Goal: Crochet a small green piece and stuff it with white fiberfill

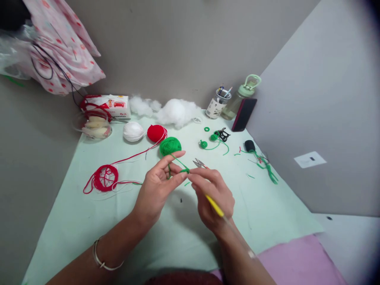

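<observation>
Between thumb and fingers, my left hand (160, 180) pinches a small piece of green crochet work (185, 171). A strand of green yarn (179, 161) runs over its raised index finger from the green yarn ball (170, 146) just behind. My right hand (212, 192) grips a crochet hook with a yellow handle (214, 205), its tip meeting the green work at the left fingertips. The hook's far end slants down over my right forearm. Beyond the right fingers lie small scissors (200, 163), partly hidden. Green yarn snippets (187, 184) lie below the hands.
At the back stand a red yarn ball (156, 133), a white yarn ball (133, 131), white stuffing (178, 113), a pen cup (218, 104), a bottle (237, 102) and a phone (244, 114). Coiled red yarn (105, 178) lies left; small green crocheted balls (203, 144) lie right.
</observation>
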Motion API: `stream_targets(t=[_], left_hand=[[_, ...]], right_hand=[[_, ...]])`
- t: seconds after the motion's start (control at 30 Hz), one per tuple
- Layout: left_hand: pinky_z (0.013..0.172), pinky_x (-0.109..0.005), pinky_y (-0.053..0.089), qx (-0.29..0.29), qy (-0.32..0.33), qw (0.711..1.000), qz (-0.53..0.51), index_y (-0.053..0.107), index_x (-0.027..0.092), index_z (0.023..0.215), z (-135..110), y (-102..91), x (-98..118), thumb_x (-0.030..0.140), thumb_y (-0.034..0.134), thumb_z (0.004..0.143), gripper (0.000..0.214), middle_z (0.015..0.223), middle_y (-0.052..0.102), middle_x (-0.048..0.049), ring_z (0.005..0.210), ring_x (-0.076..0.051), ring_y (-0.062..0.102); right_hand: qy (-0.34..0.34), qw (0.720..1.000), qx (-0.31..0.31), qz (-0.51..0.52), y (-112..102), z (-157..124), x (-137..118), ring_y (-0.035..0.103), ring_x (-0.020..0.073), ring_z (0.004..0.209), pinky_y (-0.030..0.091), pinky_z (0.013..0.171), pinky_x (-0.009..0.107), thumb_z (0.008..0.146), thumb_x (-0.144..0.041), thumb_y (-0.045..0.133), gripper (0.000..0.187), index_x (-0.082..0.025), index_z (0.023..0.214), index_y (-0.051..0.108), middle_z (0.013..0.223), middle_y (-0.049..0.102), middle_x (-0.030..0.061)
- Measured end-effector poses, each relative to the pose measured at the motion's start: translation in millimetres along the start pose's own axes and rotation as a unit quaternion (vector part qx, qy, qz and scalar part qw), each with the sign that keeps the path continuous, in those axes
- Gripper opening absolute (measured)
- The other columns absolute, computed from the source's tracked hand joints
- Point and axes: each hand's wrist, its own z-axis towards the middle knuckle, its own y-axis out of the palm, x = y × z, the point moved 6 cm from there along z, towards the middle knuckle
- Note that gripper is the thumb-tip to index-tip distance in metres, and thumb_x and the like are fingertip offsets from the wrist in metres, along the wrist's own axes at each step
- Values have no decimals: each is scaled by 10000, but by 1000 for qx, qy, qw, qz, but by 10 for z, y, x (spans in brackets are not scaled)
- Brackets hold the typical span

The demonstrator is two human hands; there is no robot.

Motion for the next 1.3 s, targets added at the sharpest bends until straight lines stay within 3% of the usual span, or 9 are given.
stream_targets(t=[0.23, 0.4, 0.47, 0.57, 0.73, 0.93, 1.03, 1.13, 1.3], left_hand=[[850, -242, 479, 9, -1, 1000, -23, 779, 277, 1284, -1, 7, 17, 243, 894, 827, 473, 913, 667, 22, 867, -118, 583], [789, -252, 492, -54, -125, 980, -145, 796, 208, 1276, -29, 128, -87, 301, 929, 780, 522, 797, 646, 15, 735, -105, 554], [836, -270, 511, -66, -153, 970, -177, 813, 170, 1240, -21, 127, -91, 282, 922, 787, 479, 676, 549, 55, 633, -75, 463], [883, -277, 508, -50, -122, 978, -164, 820, 183, 1225, 28, 50, -24, 222, 903, 802, 433, 622, 457, 92, 586, -63, 379], [877, -280, 477, -33, -59, 992, -105, 823, 243, 1205, 40, 19, 56, 242, 898, 797, 414, 782, 622, 40, 739, -106, 531], [889, -318, 456, -66, -55, 995, -53, 816, 264, 1239, -30, 147, -8, 290, 877, 837, 408, 955, 706, -24, 942, -185, 609], [784, -280, 426, -29, -42, 998, -46, 815, 263, 1238, -19, 105, -30, 292, 902, 818, 430, 909, 689, -4, 859, -154, 567], [803, -275, 451, -43, -92, 989, -107, 821, 237, 1219, 4, 102, -92, 285, 906, 816, 415, 806, 650, 23, 717, -106, 502], [941, -292, 497, -51, -123, 977, -167, 855, 189, 1104, 55, 46, -73, 224, 886, 810, 297, 920, 675, -2, 779, -94, 569]], right_hand=[[-9, 999, 35, -19, -8, -75, -12, 759, 189, 894, 667, 802, 367, 998, -49, 619, 418, -305, 1307, 737, 1072, 779, 71], [-65, 994, 62, -55, -8, -110, -50, 775, 217, 993, 667, 850, 374, 968, -37, 668, 429, -281, 1308, 763, 1142, 783, 90], [-9, 998, 68, 15, -47, -62, 10, 771, 203, 908, 660, 818, 392, 1000, -66, 629, 378, -285, 1276, 765, 1077, 799, 70], [119, 976, 94, 155, -99, 4, 148, 728, 180, 752, 628, 721, 385, 1040, -140, 590, 259, -271, 1139, 790, 932, 788, 38], [226, 921, 103, 299, -51, 19, 294, 680, 155, 676, 599, 621, 335, 1040, -240, 625, 178, -246, 1030, 802, 895, 752, 37], [176, 950, 72, 246, 6, 58, 234, 708, 170, 751, 608, 633, 327, 1033, -195, 636, 196, -274, 1064, 813, 935, 796, 41], [123, 980, 67, 140, 12, 40, 130, 719, 171, 764, 611, 624, 327, 1017, -138, 639, 249, -289, 1118, 809, 956, 776, 46], [64, 994, 66, 66, -9, 18, 44, 747, 199, 884, 638, 709, 359, 960, -90, 706, 327, -324, 1161, 816, 1034, 778, 56], [179, 962, 102, 180, -102, 27, 264, 706, 167, 718, 614, 653, 342, 1028, -184, 636, 185, -247, 1051, 809, 901, 759, 47]])
